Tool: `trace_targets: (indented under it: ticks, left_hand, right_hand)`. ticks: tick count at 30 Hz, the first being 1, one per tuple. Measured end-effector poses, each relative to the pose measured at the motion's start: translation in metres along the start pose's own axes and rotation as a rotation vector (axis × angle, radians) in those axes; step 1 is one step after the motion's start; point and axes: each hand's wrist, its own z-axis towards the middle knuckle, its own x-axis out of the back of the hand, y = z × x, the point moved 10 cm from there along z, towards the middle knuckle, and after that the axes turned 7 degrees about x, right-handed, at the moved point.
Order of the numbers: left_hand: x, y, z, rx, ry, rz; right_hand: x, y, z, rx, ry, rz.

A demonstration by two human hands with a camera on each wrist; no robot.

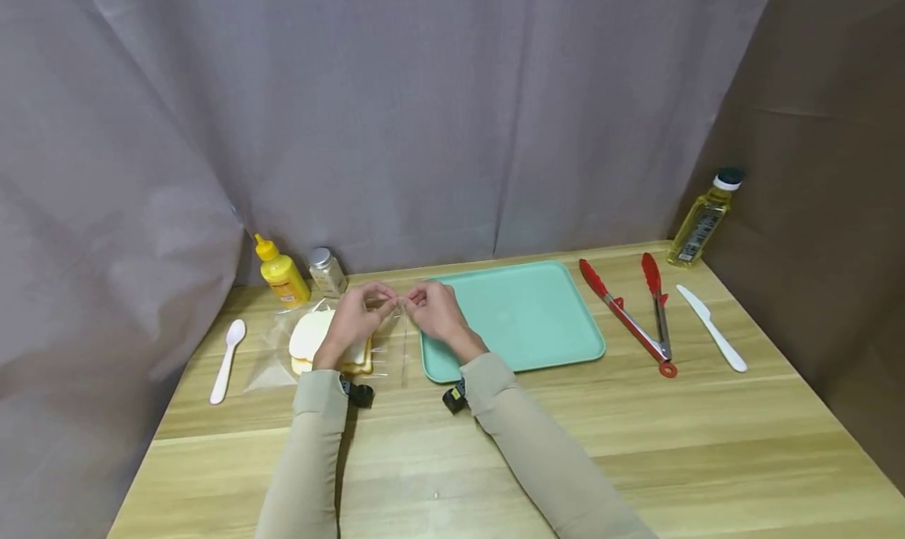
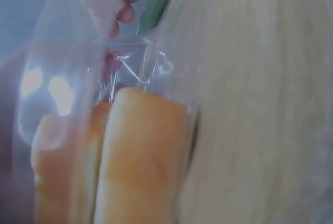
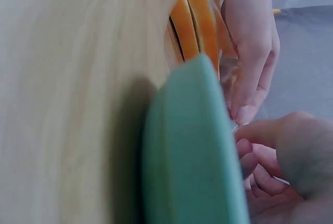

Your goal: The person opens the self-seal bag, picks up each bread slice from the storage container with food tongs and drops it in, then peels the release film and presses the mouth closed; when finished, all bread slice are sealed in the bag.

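Slices of bread [image 1: 309,336] lie inside a clear plastic bag [image 1: 390,360] left of the tray. My left hand [image 1: 357,317] reaches over the bread and pinches the bag's right-hand edge between thumb and fingers. Close beside it, my right hand [image 1: 437,313] pinches the same edge, its fingertips nearly meeting the left ones. The brown crusts [image 2: 143,151] show through the shiny film in the left wrist view. Below the right forearm sits the left end of a mint-green tray [image 1: 523,319].
Behind the bag stand a yellow squeeze bottle [image 1: 284,276] and a shaker jar [image 1: 327,272]. A white spoon [image 1: 228,360] lies at left. Right of the tray are red-tipped tongs [image 1: 629,323], a white knife [image 1: 712,331] and an oil bottle [image 1: 701,223]. Grey curtains [image 1: 424,115] border the table.
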Motion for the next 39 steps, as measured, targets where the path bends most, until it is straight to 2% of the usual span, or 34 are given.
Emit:
trace_targets:
  ticks: [5,10,15,23,29,36,39]
  left_hand:
    - [-0.0004,-0.0058,-0.0014,0.026,-0.005,-0.016]
    - [-0.0004,-0.0054,-0.0001,0.024,-0.003,-0.018]
    - [-0.0007,-0.0025,0.0003,0.017,-0.012,-0.017]
    - [0.0009,-0.0045,-0.003,0.016,-0.023,-0.033]
    - [0.0029,-0.0114,-0.006,0.052,-0.017,-0.047]
    - [0.0007,-0.0052,-0.0046,0.029,-0.037,-0.072]
    - [0.0005,-0.0053,-0.0045,0.041,-0.03,-0.084]
  right_hand:
    - [0.0013,-0.0042,-0.0009,0.047,0.032,0.014]
    - [0.0045,-0.0044,-0.0002,0.078,0.052,0.018]
    - [0.0069,-0.0018,0.0009,0.071,0.061,0.021]
    - [0.0021,-0.0014,-0.0016,0.05,0.022,0.087]
    - [-0.0021,-0.0006,-0.003,0.026,-0.022,0.153]
    - [0.0013,-0.0009,-0.0018,0.036,0.001,0.13]
    - [0.002,0.0001,-0.0019,0.029,0.005,0.14]
